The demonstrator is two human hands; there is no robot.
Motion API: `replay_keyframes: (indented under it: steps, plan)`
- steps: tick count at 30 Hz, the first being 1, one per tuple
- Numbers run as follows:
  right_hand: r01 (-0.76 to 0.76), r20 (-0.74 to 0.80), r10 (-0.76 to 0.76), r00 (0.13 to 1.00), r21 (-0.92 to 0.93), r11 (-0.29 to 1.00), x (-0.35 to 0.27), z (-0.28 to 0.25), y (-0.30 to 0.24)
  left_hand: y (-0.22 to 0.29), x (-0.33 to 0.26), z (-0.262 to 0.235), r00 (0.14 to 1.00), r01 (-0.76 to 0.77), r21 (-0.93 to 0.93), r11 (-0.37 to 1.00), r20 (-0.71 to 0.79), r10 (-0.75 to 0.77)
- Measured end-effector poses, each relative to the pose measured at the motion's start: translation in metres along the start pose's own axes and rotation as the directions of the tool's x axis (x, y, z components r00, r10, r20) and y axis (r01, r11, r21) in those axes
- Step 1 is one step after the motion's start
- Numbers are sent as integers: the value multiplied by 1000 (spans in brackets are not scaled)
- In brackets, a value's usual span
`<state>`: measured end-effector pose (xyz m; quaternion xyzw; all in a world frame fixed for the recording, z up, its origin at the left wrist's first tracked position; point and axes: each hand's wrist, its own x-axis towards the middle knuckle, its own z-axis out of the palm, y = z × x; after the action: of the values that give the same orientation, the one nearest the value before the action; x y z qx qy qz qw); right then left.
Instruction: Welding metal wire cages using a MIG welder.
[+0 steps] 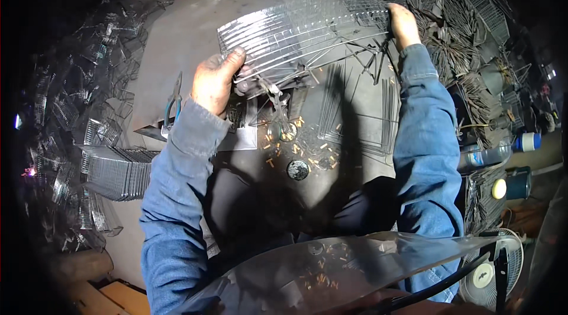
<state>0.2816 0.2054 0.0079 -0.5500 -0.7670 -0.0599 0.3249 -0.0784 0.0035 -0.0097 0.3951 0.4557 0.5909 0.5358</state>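
A curved rack of shiny metal wires [260,37] is held up in front of me, stretched between both hands. My left hand [214,83] is closed on its near left corner, thumb on top. At the far right end my right hand [404,26] grips the edge, with its fingers partly hidden. Beneath the rack stands a metal fixture [275,91] with thin rods reaching right, partly covered by the wires. Pliers with blue handles [171,106] are just left of my left wrist. Bent wire frames [387,119] lie on the floor near my right forearm.
Stacked wire racks [118,174] stand at left, beside a heap of wire pieces [65,102]. Piled metal rods [449,48] line the right, with a plastic bottle [488,155] and a fan [482,276]. Cigarette butts [303,148] surround a round dark dish [297,169]. A clear visor [331,262] crosses below.
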Motion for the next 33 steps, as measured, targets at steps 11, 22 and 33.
replay_keyframes:
  steps: [11,22,33]
  plan:
    - [-75,-53,109,993,443,894,-58,27,83,19,63,-2,990,-113,391,914,118,71]
    - [-455,-136,508,851,293,841,-84,-25,-31,-39,11,-23,975,-198,548,813,27,219]
    - [-187,439,109,892,140,972,-214,15,-159,-3,-212,-179,933,37,682,730,239,-271]
